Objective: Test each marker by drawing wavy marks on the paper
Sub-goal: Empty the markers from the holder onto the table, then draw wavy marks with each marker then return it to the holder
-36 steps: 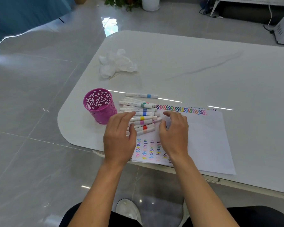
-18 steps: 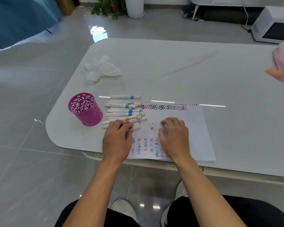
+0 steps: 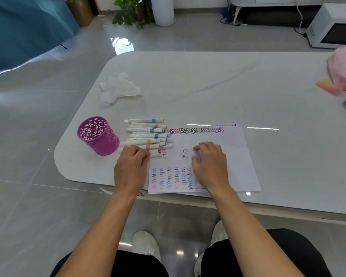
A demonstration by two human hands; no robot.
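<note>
Pink cutout cup near tabletop's near-left corner. My left hand palm down, bent fingers on nearest markers; whether gripping one, cannot tell. Markers heaped just right of cup: white barrels, coloured bands, print too small to read. My right hand knuckles up, fingertips on paper beside small sketch; grip unclear. Paper at near edge, rows of wavy marks.

crumpled tissue on table | magenta cup upright | microwave | leafy plant
</note>
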